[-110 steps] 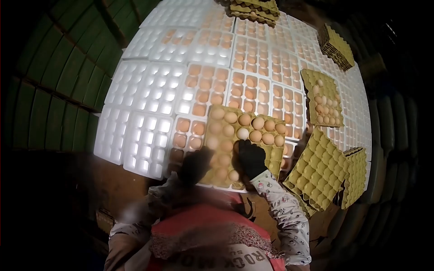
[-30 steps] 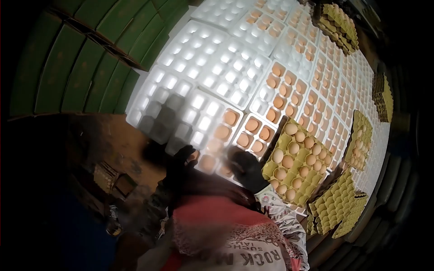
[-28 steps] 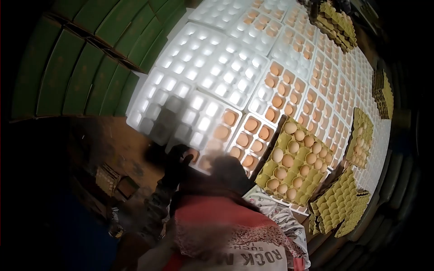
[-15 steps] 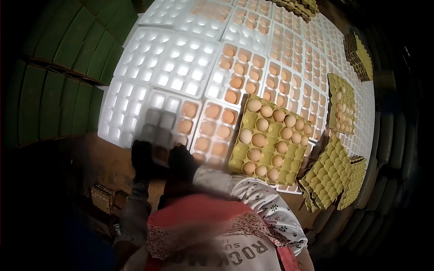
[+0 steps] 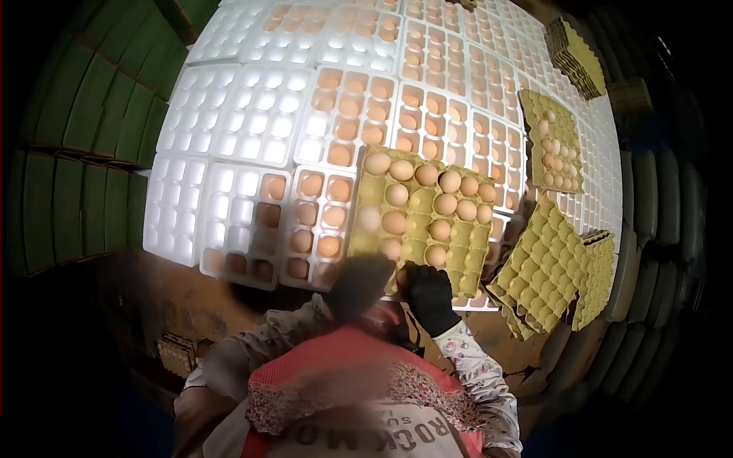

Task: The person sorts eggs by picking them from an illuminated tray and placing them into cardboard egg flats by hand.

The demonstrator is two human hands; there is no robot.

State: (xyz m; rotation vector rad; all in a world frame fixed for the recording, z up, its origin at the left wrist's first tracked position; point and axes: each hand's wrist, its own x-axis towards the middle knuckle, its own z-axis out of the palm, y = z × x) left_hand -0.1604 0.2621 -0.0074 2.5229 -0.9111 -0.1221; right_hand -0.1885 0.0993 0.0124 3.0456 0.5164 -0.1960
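Observation:
My left hand (image 5: 360, 284), in a black glove and smeared by motion, is over the near left corner of a yellow-green egg tray (image 5: 466, 263). My right hand (image 5: 429, 296), also black-gloved, reaches over the tray's near edge with curled fingers around a partly hidden egg (image 5: 402, 278). Brown eggs (image 5: 394, 222) fill some of the tray's hollows. Left of it, a white tray (image 5: 294, 278) holds two columns of eggs. Further left, another white tray (image 5: 217, 217) has eggs along its near row and in part of its right column.
White trays cover the table, some full, with bare ones (image 5: 177, 195) at left. A second egg tray (image 5: 561, 145) and stacked yellow-green trays (image 5: 546, 263) lie at right. Another stack (image 5: 576, 61) stands farther back. Green boxes (image 5: 57, 191) line the left side.
Both hands have moved right, from the partly filled white tray to the near edge of the yellow-green tray. The white tray's near row now shows eggs. The view has shifted.

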